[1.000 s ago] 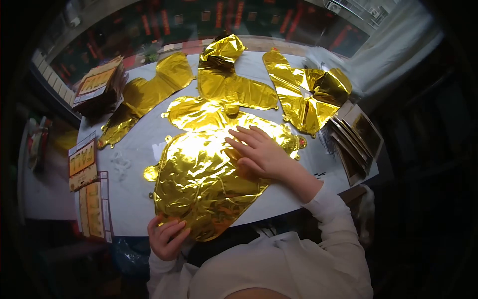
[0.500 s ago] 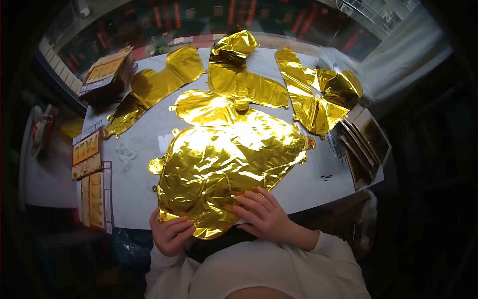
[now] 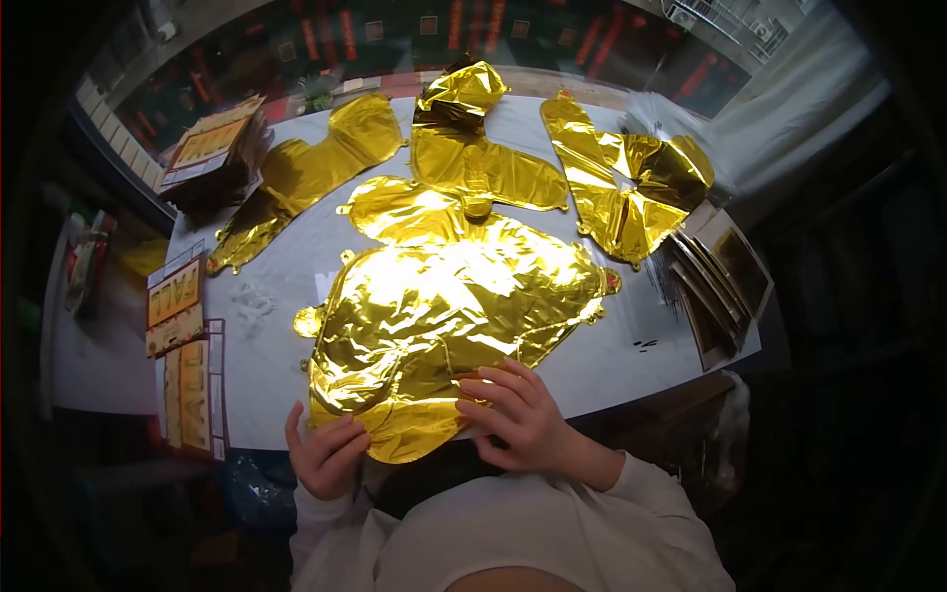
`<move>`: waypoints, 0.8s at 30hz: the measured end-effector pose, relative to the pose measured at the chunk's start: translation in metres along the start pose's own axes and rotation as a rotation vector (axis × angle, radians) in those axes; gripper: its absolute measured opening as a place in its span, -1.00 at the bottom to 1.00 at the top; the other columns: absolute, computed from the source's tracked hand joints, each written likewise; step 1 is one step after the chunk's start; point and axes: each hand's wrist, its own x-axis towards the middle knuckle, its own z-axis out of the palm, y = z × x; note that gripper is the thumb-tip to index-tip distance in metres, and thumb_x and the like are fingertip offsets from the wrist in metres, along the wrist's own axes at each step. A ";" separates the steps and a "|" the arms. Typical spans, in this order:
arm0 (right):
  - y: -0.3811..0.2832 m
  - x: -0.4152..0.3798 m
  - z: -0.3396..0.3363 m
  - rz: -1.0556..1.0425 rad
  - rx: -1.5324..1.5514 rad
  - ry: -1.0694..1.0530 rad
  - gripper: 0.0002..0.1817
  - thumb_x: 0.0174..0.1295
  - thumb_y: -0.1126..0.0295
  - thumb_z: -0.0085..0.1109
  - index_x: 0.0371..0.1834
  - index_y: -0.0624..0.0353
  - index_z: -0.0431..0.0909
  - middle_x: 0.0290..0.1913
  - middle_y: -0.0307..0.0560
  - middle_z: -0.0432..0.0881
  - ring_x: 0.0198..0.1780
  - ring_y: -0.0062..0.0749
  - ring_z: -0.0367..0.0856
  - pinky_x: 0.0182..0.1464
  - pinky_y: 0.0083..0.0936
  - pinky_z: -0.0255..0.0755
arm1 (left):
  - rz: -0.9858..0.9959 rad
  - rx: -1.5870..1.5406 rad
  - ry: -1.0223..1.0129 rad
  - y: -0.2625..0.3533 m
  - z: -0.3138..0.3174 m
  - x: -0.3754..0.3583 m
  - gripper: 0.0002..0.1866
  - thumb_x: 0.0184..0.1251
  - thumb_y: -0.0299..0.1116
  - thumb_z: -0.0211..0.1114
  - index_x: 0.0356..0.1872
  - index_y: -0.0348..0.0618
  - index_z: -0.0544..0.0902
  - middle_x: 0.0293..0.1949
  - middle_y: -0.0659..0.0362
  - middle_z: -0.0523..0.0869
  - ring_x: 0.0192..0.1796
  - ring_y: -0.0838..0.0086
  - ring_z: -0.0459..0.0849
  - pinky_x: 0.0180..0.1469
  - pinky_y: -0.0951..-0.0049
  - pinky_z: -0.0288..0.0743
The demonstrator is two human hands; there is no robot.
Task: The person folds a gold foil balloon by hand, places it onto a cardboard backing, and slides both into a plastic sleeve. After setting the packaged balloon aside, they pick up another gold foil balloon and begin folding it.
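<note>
A large flat gold foil balloon [image 3: 444, 306] lies creased and shiny across the middle of the table, its near end reaching the front edge. At its near left corner is my left hand [image 3: 327, 456], fingers apart, some fingertips touching the foil. My right hand [image 3: 520, 419] rests its stretched fingers on the foil's near right side, with the thumb lower and apart from them. Further gold foil balloons lie beyond: one at the back left [image 3: 311, 163], a partly folded one at the back middle [image 3: 464, 148], and one at the back right [image 3: 631, 183].
Printed card packets [image 3: 176, 301] marked FALL lie along the left edge, behind them a thick stack of packets [image 3: 217, 153]. More flat packages [image 3: 720, 286] lean at the right edge. A small tangle of white string [image 3: 254, 299] lies on the white table [image 3: 602, 365].
My left hand has loosened at the corner, its fingers now spread. The foil's near end lies flatter and smoother. My right hand has shifted slightly up and left.
</note>
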 end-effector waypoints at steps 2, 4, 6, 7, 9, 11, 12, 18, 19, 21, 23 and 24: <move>-0.001 0.000 0.001 0.018 0.014 0.007 -0.36 0.06 0.17 0.59 0.26 0.04 0.65 0.35 -0.07 0.63 0.39 -0.07 0.55 0.49 0.05 0.36 | -0.017 -0.018 0.005 0.001 -0.003 0.003 -0.84 0.20 -0.44 0.52 -0.19 0.02 0.83 -0.15 0.26 0.87 -0.06 0.36 0.85 0.50 -0.24 0.29; -0.003 0.001 0.002 0.035 0.028 0.012 -0.32 0.04 0.15 0.61 0.28 0.05 0.63 0.35 -0.05 0.62 0.38 -0.05 0.55 0.49 0.05 0.35 | -0.036 -0.037 0.010 -0.001 -0.004 0.005 -0.84 0.20 -0.45 0.52 -0.19 0.01 0.83 -0.16 0.24 0.87 -0.08 0.37 0.86 0.50 -0.23 0.31; -0.005 0.005 0.000 0.136 0.062 0.032 -0.30 0.01 0.22 0.62 0.29 0.07 0.62 0.32 -0.04 0.62 0.35 -0.04 0.57 0.45 0.02 0.39 | -0.003 -0.057 0.022 -0.004 -0.003 0.005 -0.84 0.21 -0.44 0.52 -0.19 -0.01 0.84 -0.17 0.23 0.87 -0.08 0.38 0.86 0.49 -0.21 0.33; -0.004 0.005 0.000 0.136 0.062 0.030 -0.30 0.01 0.22 0.62 0.29 0.07 0.62 0.32 -0.04 0.62 0.35 -0.04 0.57 0.45 0.02 0.39 | -0.004 -0.057 0.022 -0.004 -0.004 0.005 -0.84 0.21 -0.44 0.52 -0.19 -0.01 0.84 -0.17 0.23 0.87 -0.08 0.38 0.86 0.49 -0.21 0.33; 0.002 0.005 0.000 0.169 0.110 0.046 -0.35 0.00 0.34 0.59 0.25 0.09 0.63 0.26 -0.04 0.64 0.32 -0.05 0.58 0.39 -0.01 0.44 | -0.004 -0.058 0.010 -0.004 -0.006 0.008 -0.85 0.21 -0.43 0.53 -0.20 -0.01 0.84 -0.18 0.24 0.87 -0.11 0.40 0.86 0.48 -0.21 0.34; 0.005 0.009 -0.005 0.161 0.042 0.048 -0.40 0.01 0.41 0.56 0.21 0.11 0.64 0.23 -0.05 0.65 0.29 -0.05 0.60 0.35 -0.03 0.46 | -0.010 -0.070 0.020 -0.004 -0.007 0.012 -0.85 0.21 -0.43 0.53 -0.20 -0.01 0.84 -0.18 0.25 0.87 -0.12 0.40 0.86 0.48 -0.21 0.34; 0.007 0.011 -0.007 0.155 -0.024 0.051 -0.45 0.02 0.47 0.52 0.17 0.12 0.64 0.20 -0.06 0.66 0.26 -0.06 0.61 0.31 -0.04 0.48 | -0.015 -0.082 0.027 -0.004 -0.008 0.013 -0.85 0.21 -0.42 0.53 -0.20 -0.01 0.84 -0.19 0.25 0.87 -0.14 0.40 0.86 0.47 -0.22 0.34; 0.034 0.015 -0.016 0.118 0.019 0.055 -0.69 0.07 0.55 0.43 -0.08 0.12 0.68 0.07 -0.10 0.71 0.09 -0.08 0.69 0.15 -0.14 0.57 | 0.066 -0.096 -0.046 -0.014 -0.019 0.038 -0.81 0.19 -0.42 0.55 -0.17 0.00 0.84 -0.21 0.25 0.87 -0.18 0.41 0.86 0.48 -0.22 0.34; 0.038 0.016 -0.018 0.118 0.019 0.055 -0.69 0.07 0.55 0.43 -0.08 0.12 0.68 0.07 -0.10 0.71 0.09 -0.08 0.69 0.15 -0.14 0.57 | 0.065 -0.096 -0.046 -0.018 -0.022 0.048 -0.81 0.19 -0.42 0.55 -0.17 0.00 0.84 -0.21 0.25 0.87 -0.18 0.41 0.86 0.48 -0.22 0.34; 0.046 0.019 -0.021 0.115 0.104 0.024 -0.76 0.10 0.55 0.42 -0.15 0.14 0.68 0.01 -0.09 0.72 0.05 -0.09 0.69 0.07 -0.19 0.59 | 0.041 -0.142 -0.165 -0.027 -0.029 0.074 -0.79 0.18 -0.48 0.53 -0.15 0.00 0.84 -0.21 0.25 0.87 -0.19 0.42 0.85 0.48 -0.20 0.34; 0.051 0.026 -0.029 0.125 0.108 -0.005 -0.77 0.11 0.54 0.41 -0.15 0.14 0.68 -0.02 -0.10 0.72 0.02 -0.08 0.69 0.05 -0.20 0.58 | 0.037 -0.161 -0.213 -0.038 -0.032 0.099 -0.80 0.19 -0.49 0.52 -0.15 0.01 0.85 -0.22 0.24 0.88 -0.19 0.40 0.86 0.48 -0.16 0.34; 0.054 0.030 -0.033 0.136 0.110 -0.034 -0.78 0.13 0.54 0.41 -0.15 0.14 0.68 -0.05 -0.10 0.72 0.00 -0.07 0.69 0.03 -0.21 0.58 | 0.034 -0.182 -0.262 -0.045 -0.032 0.111 -0.81 0.21 -0.50 0.51 -0.16 0.01 0.86 -0.23 0.24 0.88 -0.19 0.38 0.86 0.48 -0.13 0.35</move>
